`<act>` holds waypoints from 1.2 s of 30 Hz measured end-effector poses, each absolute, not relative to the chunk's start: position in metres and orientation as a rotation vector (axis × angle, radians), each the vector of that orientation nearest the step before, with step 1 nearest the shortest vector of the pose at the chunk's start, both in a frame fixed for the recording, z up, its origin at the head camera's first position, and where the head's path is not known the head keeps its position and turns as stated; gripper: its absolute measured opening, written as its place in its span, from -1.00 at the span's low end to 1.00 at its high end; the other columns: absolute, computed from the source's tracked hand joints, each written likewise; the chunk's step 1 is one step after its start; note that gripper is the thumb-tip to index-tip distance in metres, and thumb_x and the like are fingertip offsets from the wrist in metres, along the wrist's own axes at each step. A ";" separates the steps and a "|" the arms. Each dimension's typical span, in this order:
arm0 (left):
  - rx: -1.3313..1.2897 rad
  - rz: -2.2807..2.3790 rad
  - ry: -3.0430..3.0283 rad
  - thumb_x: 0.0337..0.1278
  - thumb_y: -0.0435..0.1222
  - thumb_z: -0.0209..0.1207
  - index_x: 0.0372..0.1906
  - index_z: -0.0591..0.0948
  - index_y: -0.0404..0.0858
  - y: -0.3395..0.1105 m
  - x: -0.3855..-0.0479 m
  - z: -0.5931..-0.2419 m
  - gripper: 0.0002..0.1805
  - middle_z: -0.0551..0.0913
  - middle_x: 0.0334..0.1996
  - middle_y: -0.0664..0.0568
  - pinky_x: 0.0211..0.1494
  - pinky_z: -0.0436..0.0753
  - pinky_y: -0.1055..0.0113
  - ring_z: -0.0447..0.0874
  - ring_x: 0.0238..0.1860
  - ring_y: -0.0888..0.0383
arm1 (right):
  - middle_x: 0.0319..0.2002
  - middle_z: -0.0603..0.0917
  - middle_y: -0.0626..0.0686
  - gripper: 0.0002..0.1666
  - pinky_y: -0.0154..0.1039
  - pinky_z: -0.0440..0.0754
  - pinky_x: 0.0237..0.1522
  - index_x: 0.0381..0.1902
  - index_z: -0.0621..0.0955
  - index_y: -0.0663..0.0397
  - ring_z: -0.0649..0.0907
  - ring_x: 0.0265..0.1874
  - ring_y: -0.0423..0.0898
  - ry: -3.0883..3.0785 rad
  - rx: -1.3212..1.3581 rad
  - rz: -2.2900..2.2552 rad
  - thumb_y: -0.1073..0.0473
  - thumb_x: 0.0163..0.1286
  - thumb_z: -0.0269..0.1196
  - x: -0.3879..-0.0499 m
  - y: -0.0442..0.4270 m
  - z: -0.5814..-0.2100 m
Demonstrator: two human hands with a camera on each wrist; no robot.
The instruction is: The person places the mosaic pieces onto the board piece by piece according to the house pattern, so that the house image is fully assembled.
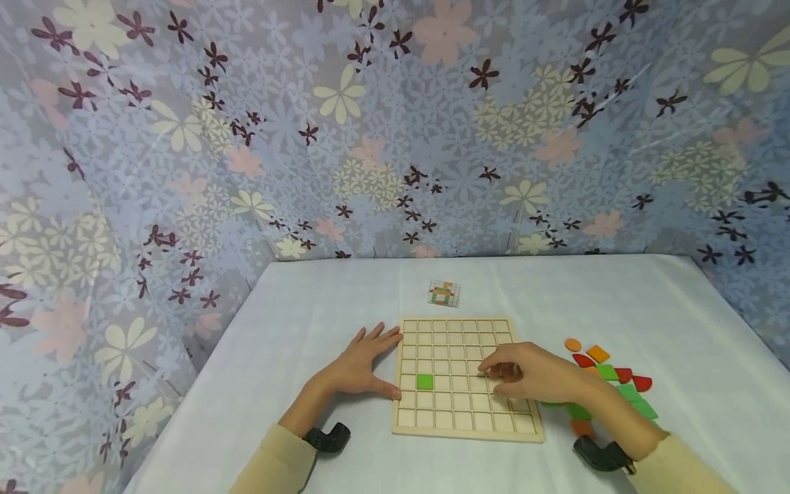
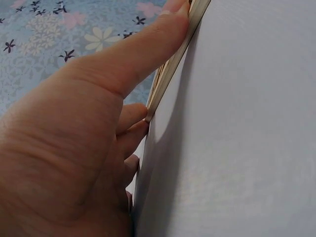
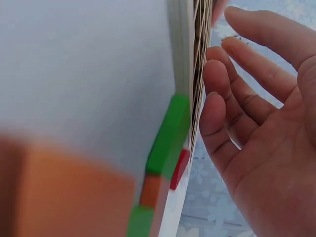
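A pale wooden grid board [image 1: 459, 433] lies flat on the white table, with one green square piece [image 1: 425, 381] in a cell left of its middle. My left hand [image 1: 358, 368] touches the board's left edge, thumb and fingers spread along it; the left wrist view shows the thumb [image 2: 143, 49] against the rim. Over the right part of the board hovers my right hand [image 1: 532, 372], its fingers loosely bent. In the right wrist view thumb and fingertips stand apart and nothing shows between them. The cells under this hand are hidden.
Beyond the board lies a small pattern card [image 1: 444, 293]. To the right are several loose pieces, among them an orange disc [image 1: 572, 345], an orange square [image 1: 598, 354] and a red half-round [image 1: 642, 383]; my right forearm covers some. A floral cloth [image 1: 370, 137] hangs behind the table.
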State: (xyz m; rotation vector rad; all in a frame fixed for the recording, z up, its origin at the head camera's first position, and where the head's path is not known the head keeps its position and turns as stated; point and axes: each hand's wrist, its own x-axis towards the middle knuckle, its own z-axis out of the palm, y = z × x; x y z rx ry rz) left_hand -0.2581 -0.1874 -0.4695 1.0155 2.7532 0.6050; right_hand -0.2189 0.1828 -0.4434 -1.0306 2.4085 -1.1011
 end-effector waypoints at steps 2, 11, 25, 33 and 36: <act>1.018 0.607 2.753 -0.32 0.39 0.31 0.51 0.15 -0.09 -0.188 -0.258 -0.468 0.23 0.04 0.50 0.13 0.46 -0.25 -0.04 -0.23 0.50 -0.01 | -0.22 0.61 -0.08 -0.61 -0.29 0.56 -0.40 0.07 0.62 -0.08 0.52 -0.40 -0.15 2.422 -1.029 -1.094 0.04 0.29 0.34 -0.218 0.187 -0.443; 1.021 0.622 2.746 -0.29 0.38 0.31 0.50 0.15 -0.12 -0.187 -0.257 -0.468 0.22 0.05 0.49 0.11 0.46 -0.23 -0.05 -0.22 0.50 -0.03 | -0.24 0.60 0.03 -0.56 -0.29 0.56 -0.45 0.09 0.59 0.03 0.51 -0.47 -0.16 2.352 -1.019 -1.204 0.08 0.27 0.36 -0.209 0.210 -0.446; 1.010 0.610 2.754 -0.29 0.39 0.30 0.50 0.16 -0.12 -0.189 -0.256 -0.471 0.22 0.06 0.49 0.12 0.46 -0.23 -0.07 -0.21 0.50 -0.04 | -0.19 0.58 0.13 -0.58 -0.21 0.55 -0.42 0.08 0.56 0.09 0.51 -0.40 -0.07 2.297 -0.974 -1.245 0.16 0.28 0.35 -0.210 0.240 -0.452; 0.987 0.609 2.749 -0.30 0.40 0.29 0.51 0.14 -0.09 -0.188 -0.255 -0.470 0.23 0.04 0.49 0.15 0.47 -0.25 -0.02 -0.24 0.50 0.01 | -0.19 0.55 0.15 -0.58 -0.22 0.55 -0.39 0.06 0.55 0.08 0.50 -0.38 -0.05 2.255 -0.956 -1.207 0.14 0.26 0.36 -0.209 0.248 -0.449; 0.996 0.603 2.754 -0.30 0.41 0.28 0.51 0.13 -0.08 -0.187 -0.257 -0.470 0.23 0.04 0.49 0.16 0.47 -0.26 0.00 -0.24 0.50 0.02 | -0.23 0.53 0.14 -0.57 -0.22 0.53 -0.42 0.02 0.54 0.06 0.48 -0.39 0.00 2.265 -0.971 -1.170 0.14 0.22 0.39 -0.209 0.250 -0.444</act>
